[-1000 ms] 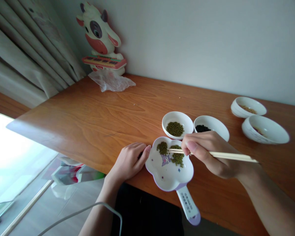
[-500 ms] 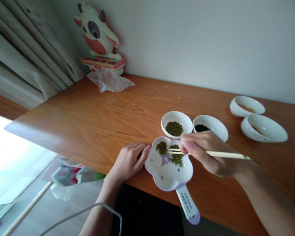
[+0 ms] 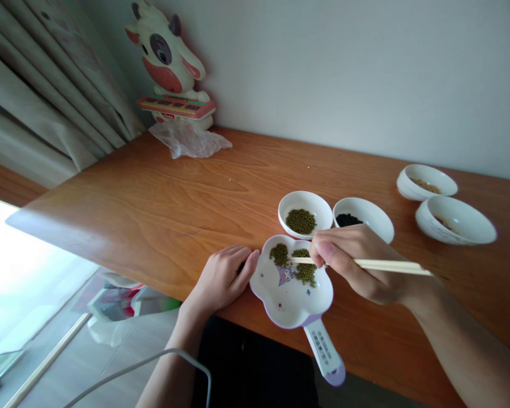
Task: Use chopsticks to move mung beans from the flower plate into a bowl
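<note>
My right hand (image 3: 361, 263) grips a pair of pale chopsticks (image 3: 391, 266), their tips together in a white flower-shaped dish (image 3: 276, 303) with a purple rim and handle. Between two piles of green mung beans (image 3: 306, 275) in the dish, the tips sit near the left pile. My left hand (image 3: 225, 277) rests on the table, loosely curved, thumb apart from the fingers and touching the dish's left rim. Just behind the dish stands a white bowl (image 3: 321, 209) of mung beans. Beside it, a second bowl (image 3: 378, 218) holds black beans and is partly hidden by my right hand.
Two more white bowls (image 3: 471, 224) with small contents stand at the right, near the wall. A cow-shaped toy keyboard (image 3: 174, 73) and a clear plastic bag (image 3: 191, 141) lie at the back left. A grey cable (image 3: 153, 357) crosses in front of my left arm.
The chopstick tips, slightly apart before, have come together beside the left pile of mung beans. My left hand and the dish stay in place.
</note>
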Demonstrator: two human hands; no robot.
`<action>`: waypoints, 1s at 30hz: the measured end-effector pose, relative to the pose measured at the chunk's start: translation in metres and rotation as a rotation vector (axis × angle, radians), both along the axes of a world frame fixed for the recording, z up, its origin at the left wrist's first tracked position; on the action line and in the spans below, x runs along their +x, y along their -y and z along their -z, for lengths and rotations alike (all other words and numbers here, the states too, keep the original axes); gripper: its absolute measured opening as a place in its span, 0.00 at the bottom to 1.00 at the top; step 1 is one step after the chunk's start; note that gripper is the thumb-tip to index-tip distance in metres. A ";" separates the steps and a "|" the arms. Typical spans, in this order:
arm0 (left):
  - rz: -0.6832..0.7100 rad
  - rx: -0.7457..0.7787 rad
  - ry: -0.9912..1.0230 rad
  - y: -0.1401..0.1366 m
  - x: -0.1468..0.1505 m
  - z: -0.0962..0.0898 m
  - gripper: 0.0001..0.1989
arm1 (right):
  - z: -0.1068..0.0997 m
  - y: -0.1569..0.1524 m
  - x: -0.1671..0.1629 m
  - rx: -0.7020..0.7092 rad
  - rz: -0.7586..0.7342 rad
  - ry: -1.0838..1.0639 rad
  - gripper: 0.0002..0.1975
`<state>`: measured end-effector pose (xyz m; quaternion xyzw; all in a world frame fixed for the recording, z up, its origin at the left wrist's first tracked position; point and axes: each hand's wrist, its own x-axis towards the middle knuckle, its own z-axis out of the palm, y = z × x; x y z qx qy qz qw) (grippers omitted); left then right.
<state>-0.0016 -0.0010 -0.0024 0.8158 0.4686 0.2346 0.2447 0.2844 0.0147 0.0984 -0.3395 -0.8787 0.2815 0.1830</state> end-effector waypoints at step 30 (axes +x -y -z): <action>0.003 -0.044 -0.003 0.000 -0.002 0.002 0.20 | 0.003 0.001 0.001 -0.016 0.006 -0.009 0.24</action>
